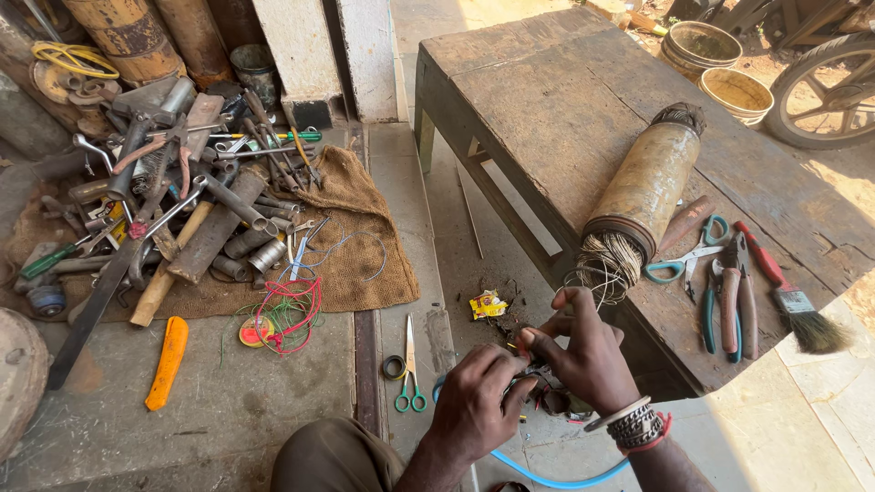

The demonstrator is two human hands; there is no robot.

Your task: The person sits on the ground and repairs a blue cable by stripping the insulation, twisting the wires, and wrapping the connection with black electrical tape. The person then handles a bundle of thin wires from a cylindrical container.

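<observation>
Together, both hands (538, 374) pinched shut on a small dark part (531, 372), its axis unclear.

Single head-worn camera, looking steeply down and forward from above the person's lap, close to both hands. The wooden bench (565, 100) fills the upper right of view. Left of the bench, the floor (228, 410) stretches away.

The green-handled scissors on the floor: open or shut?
Shut: the green-handled scissors lie flat, blades together in one narrow strip, finger loops side by side.
</observation>
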